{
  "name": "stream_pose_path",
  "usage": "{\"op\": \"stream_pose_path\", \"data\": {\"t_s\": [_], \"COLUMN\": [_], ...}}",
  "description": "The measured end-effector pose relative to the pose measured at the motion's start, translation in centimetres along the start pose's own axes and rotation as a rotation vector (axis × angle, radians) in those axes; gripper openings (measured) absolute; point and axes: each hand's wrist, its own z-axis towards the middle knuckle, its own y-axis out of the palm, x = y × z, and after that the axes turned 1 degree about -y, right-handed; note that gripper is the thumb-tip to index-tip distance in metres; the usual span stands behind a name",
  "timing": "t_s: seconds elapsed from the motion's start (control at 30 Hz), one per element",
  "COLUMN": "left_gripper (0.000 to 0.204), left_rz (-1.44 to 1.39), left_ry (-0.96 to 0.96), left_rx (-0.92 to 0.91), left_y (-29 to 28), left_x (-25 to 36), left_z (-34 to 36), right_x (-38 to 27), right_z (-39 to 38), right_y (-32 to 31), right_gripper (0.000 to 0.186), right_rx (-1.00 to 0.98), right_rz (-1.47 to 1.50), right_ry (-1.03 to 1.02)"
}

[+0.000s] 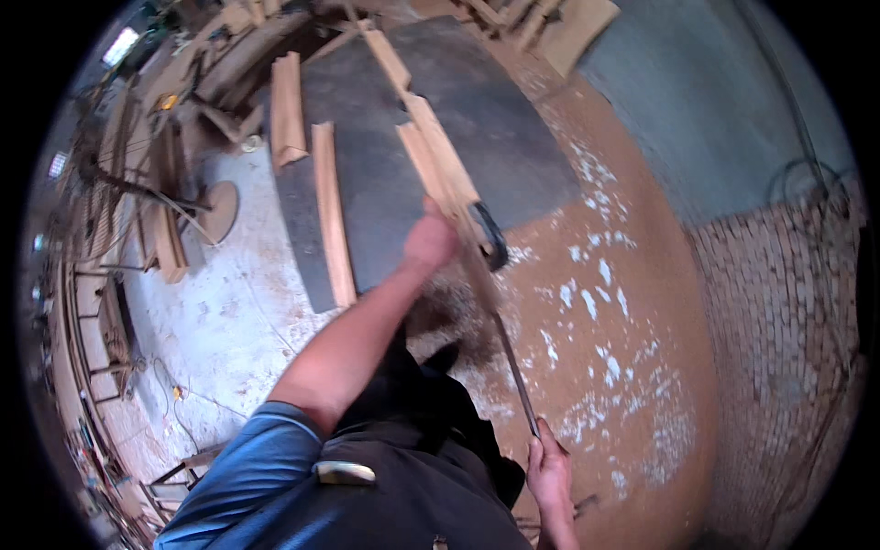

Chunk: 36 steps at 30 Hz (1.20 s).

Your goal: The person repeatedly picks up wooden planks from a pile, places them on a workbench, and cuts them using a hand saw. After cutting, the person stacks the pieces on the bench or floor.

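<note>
Tool [515, 367], long and thin, sits clenched in my right hand [548, 466]; its long axis slants from that grip away from me and leftward, its far part blurring near my left hand [432, 240]. That hand is bent at the near end of a wooden bar [442, 151]; whether it grasps bar or tool, I cannot tell. The bar points away and leftward from it, roughly in line with the tool. Just right of my left hand is a black clamp [492, 240]; farther left, two wooden strips [332, 211] lie lengthwise on the dark tabletop [522, 156].
</note>
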Motion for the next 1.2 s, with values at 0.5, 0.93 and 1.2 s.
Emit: {"op": "stream_pose_path", "data": {"t_s": [0.5,0.93,1.2], "left_gripper": [0.07,0.07,0.069], "left_rz": [-0.005,0.013,0.044], "left_ry": [0.001,0.002,-0.001], "left_rx": [0.06,0.049,0.065], "left_y": [-2.2,-4.8,-6.5], "left_x": [-0.1,0.2,-0.3], "left_z": [4.7,7.9,10.9], "right_x": [-3.5,-7.6,-10.3], "right_z": [4.2,7.4,9.7], "right_y": [1.3,1.1,1.3], "right_gripper": [0.035,0.035,0.035], "right_rx": [-0.025,-0.056,-0.087], "right_rz": [-0.051,-0.125,-0.167], "right_ry": [0.038,0.045,0.086]}}
